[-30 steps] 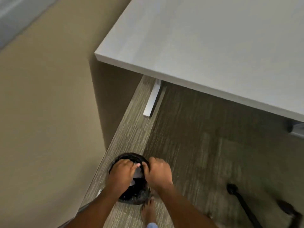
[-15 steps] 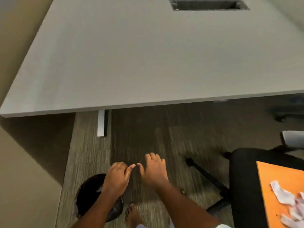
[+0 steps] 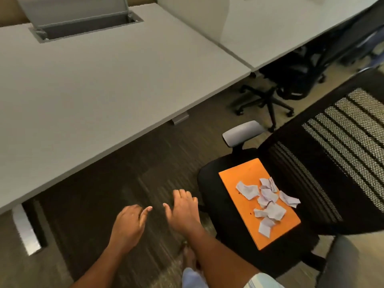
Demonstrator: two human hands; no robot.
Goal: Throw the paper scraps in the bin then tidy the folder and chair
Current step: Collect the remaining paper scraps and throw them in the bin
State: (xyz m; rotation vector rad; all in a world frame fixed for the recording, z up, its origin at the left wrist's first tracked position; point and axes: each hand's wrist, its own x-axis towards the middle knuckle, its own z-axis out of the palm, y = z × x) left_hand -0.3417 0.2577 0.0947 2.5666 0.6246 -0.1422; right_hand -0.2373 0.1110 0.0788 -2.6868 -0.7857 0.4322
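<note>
Bin drops out of sight as the head turns right; a second ago both hands sit over its mouth with a white scrap between them, and now they hang empty above the carpet [image 3: 124, 173]; the left hand [image 3: 128, 223] has loosely curled fingers that hold nothing; the right hand [image 3: 184, 208] is relaxed, thumb out to its left, fingers slightly bent, also empty; so one load looks delivered, though the job is far from done; just right of the right hand stands the chair [image 3: 209, 183], and on its seat, further right, lies the folder [image 3: 247, 171] with a heap of scraps [image 3: 268, 202] on top, many pieces, none touched by either hand; the desk [image 3: 104, 80] runs ahead of both hands, beyond the fingertips; by my reading the binning step is part done and the next reach goes rightward to the heap; the pieces look light and loose, so a careless grab may scatter some onto the seat or carpet; folder and chair wait until the paper is gone.
</note>
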